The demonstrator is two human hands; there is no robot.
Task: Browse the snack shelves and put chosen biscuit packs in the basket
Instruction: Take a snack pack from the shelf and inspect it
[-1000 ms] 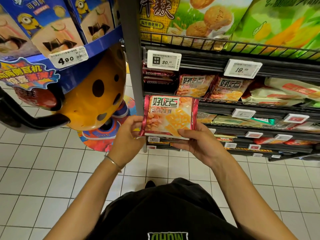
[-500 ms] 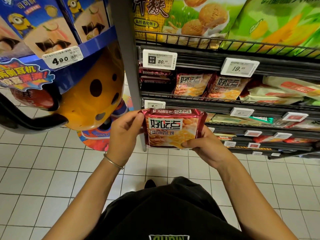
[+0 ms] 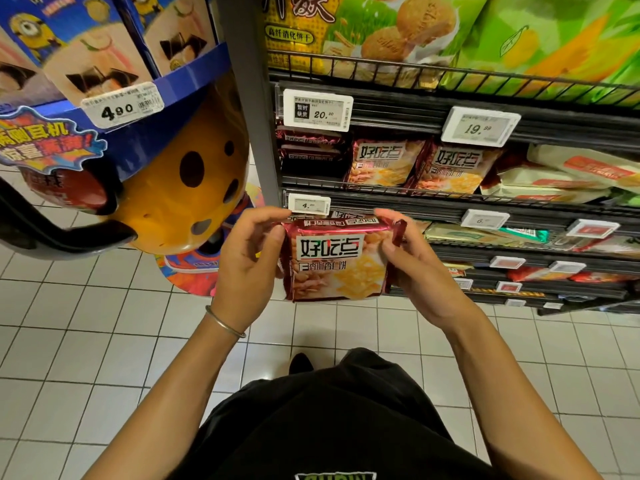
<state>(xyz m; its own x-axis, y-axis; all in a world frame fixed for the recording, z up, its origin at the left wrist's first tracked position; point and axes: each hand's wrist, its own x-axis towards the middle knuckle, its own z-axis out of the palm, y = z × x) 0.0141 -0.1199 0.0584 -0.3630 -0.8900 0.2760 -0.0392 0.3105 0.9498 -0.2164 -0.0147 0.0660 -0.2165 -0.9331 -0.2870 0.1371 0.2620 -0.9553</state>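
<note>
Change: the biscuit pack [image 3: 337, 261] has come down from in front of the shelves and tipped toward me. A second ago I saw only its flat front; now its top seam shows too.
Grip shift: my left hand [image 3: 247, 261] and right hand [image 3: 412, 268] have moved up from the lower corners to the two side edges.
Hands now: both are closed on the pack, thumbs on the printed front, fingers curled round the ends. They hold nothing else.
Meaning: I judge the reading is about done and the pack is likely chosen, so it goes to the basket next.
Basket: not in view; I cannot tell which side it is on.
Floor [image 3: 86, 341]: pale square tiles.
Shelves [image 3: 571, 131]: dark wire racks at front right, on a grey upright post [image 3: 249, 98].
Display stand [image 3: 166, 126]: blue, front left, with a yellow spotted figure [image 3: 183, 202] under it.
Shelf stock: same-brand packs [image 3: 384, 162] stand upright one shelf above my hands.
Price tags: the 20.20 tag [image 3: 318, 109], the 19.99 tag [image 3: 480, 127], and the 4.20 tag [image 3: 309, 204] just above the held pack.
Bracelet [image 3: 225, 323]: a thin metal band on my left wrist.
</note>
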